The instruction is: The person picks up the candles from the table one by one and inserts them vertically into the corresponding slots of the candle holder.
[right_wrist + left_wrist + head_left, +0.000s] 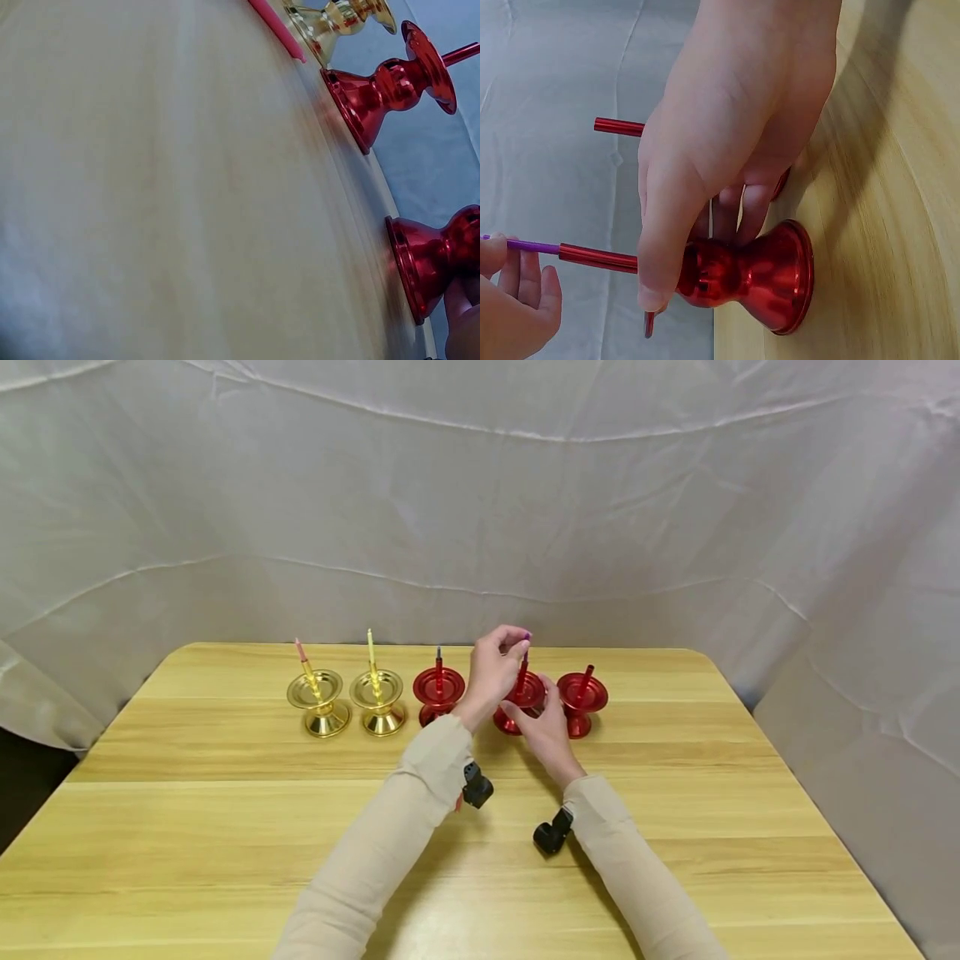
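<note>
My left hand [491,672] pinches a thin purple candle [534,247] near its top. The candle's lower end is in the red tube [596,258] of a red candle holder [776,281]. Lower down, my right hand [549,731] grips that holder around its dish, thumb on the near side, and hides part of the dish. The holder stands upright on the table. To its right is another red candle holder [581,695], whose tube shows no candle. On the left, a red candle holder [438,687] bears a short blue-grey candle [439,652].
Further left stand two gold candle holders, one [378,689] with a yellow candle [371,647], the other [317,689] with a pink candle [301,650]. A red candle [276,28] lies on the wooden table [225,827] under my left wrist. Grey cloth [480,510] hangs behind.
</note>
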### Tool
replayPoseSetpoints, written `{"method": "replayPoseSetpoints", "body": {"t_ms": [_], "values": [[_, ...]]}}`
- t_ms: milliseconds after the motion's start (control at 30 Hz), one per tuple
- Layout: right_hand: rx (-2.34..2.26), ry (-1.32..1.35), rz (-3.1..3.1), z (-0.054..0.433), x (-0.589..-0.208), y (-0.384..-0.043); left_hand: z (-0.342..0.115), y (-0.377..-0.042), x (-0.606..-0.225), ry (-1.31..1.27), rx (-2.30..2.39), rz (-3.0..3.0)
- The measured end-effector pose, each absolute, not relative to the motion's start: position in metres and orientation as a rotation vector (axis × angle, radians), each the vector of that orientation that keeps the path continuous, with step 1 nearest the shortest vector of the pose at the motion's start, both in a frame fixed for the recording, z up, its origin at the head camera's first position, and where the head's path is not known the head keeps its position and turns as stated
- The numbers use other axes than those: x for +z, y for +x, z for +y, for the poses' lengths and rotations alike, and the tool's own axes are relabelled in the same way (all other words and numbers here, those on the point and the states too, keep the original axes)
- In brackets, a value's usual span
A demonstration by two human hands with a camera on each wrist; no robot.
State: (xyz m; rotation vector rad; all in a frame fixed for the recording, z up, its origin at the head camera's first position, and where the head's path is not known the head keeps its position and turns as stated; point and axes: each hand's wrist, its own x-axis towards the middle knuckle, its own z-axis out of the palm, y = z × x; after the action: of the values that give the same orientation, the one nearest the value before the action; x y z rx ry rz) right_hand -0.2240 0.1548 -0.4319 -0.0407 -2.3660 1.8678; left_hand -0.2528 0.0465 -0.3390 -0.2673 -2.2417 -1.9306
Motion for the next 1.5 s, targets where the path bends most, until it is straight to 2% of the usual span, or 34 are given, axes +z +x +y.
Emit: {"method": "replayPoseSetpoints", "body": {"t_ms": [567,1500], "values": [[1.88,-0.039,-2.353,0.154,-0.432,-0.224,0.045,-0.258,-0.34,-0.42,-1.737,-2.328],[1.856,-0.061,-2.371,0.154,-0.43,-0.225,0.042,-0.259,-0.35,-0.466,-1.685,-2.382]]}}
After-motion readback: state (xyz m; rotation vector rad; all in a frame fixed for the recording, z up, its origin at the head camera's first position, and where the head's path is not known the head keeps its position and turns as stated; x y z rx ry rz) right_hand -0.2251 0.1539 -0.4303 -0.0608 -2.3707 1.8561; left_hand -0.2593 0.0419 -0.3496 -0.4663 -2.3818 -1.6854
